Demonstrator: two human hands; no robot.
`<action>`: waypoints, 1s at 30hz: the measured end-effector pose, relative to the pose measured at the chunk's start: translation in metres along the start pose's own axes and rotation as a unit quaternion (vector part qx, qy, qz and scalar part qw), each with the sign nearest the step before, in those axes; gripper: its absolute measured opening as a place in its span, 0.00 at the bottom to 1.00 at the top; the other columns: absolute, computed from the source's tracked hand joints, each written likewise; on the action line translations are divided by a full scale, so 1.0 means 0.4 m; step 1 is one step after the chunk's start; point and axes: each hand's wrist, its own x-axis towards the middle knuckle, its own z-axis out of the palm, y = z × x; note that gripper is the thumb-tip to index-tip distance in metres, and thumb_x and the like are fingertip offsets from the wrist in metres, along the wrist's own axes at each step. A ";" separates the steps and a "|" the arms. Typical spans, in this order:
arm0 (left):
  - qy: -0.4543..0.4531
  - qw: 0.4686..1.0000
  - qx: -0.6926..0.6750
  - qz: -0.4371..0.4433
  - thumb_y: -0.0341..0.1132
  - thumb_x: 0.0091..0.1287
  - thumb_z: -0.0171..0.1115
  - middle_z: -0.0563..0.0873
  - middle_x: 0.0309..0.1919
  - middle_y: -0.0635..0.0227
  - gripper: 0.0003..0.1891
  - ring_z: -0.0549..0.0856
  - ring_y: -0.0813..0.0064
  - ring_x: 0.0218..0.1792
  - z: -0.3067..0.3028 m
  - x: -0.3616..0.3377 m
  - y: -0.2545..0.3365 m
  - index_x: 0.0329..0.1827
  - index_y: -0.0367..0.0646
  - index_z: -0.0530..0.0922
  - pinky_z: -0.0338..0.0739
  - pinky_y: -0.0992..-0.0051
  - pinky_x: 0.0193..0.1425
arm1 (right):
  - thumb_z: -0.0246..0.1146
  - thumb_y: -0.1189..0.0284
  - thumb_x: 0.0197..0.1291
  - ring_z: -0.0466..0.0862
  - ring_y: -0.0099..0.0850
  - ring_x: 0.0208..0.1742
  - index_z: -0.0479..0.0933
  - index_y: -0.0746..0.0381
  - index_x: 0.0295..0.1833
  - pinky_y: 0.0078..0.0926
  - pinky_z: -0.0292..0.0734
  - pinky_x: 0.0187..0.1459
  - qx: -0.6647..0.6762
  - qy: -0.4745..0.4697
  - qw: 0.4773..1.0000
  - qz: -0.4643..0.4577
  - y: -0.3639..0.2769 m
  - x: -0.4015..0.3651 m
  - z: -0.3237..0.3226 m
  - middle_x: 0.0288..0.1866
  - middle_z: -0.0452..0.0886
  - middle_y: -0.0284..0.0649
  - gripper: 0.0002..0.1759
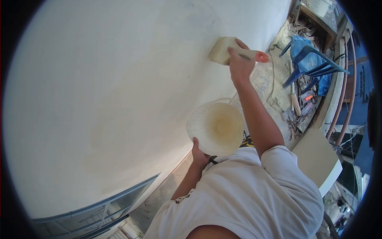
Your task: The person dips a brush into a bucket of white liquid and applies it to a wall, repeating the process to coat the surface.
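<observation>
My right hand point(240, 65) is closed around a wide paintbrush point(224, 50) with pale bristles and a light handle that ends in a red tip. The bristle end lies right at the surface of the white wall point(119, 71). Below it, my left hand point(200, 152) grips the rim of a white bucket point(197, 128), holding it close in front of my body. The bucket's mouth tilts toward me, and yellowish staining shows inside. Faint darker, damp-looking patches spread over the wall to the left of the brush.
A blue plastic chair point(314, 55) stands on the right, among debris and plastic bottles on the ground. Behind it a wooden table point(320, 20) stands near the wall. A pale board-like slab point(314, 155) is beside my right arm. A blue-grey window frame point(107, 207) shows at lower left.
</observation>
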 end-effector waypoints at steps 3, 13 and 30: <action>-0.007 1.000 0.024 -0.016 0.56 0.69 0.38 0.65 0.64 0.57 0.32 0.66 0.57 0.64 -0.012 0.025 0.008 0.69 0.42 0.53 0.61 0.59 0.67 | 0.61 0.77 0.48 0.80 0.28 0.37 0.77 0.74 0.43 0.21 0.74 0.43 -0.101 0.011 0.986 -0.131 -0.136 -0.018 0.143 0.37 0.81 0.42 0.15; -0.090 0.994 -0.021 -0.062 0.54 0.69 0.41 0.67 0.63 0.57 0.31 0.68 0.58 0.63 -0.095 0.064 -0.021 0.67 0.40 0.56 0.62 0.61 0.66 | 0.62 0.80 0.50 0.81 0.34 0.40 0.72 0.68 0.53 0.31 0.83 0.34 0.072 0.045 0.994 -0.069 -0.134 0.004 -0.075 0.45 0.77 0.45 0.21; 0.013 1.000 -0.026 -0.009 0.56 0.70 0.38 0.67 0.63 0.58 0.32 0.67 0.58 0.63 -0.010 0.088 -0.130 0.68 0.40 0.55 0.62 0.61 0.66 | 0.60 0.81 0.52 0.80 0.35 0.46 0.71 0.67 0.54 0.31 0.83 0.37 0.061 0.026 0.996 0.054 0.155 0.133 -0.230 0.48 0.75 0.46 0.21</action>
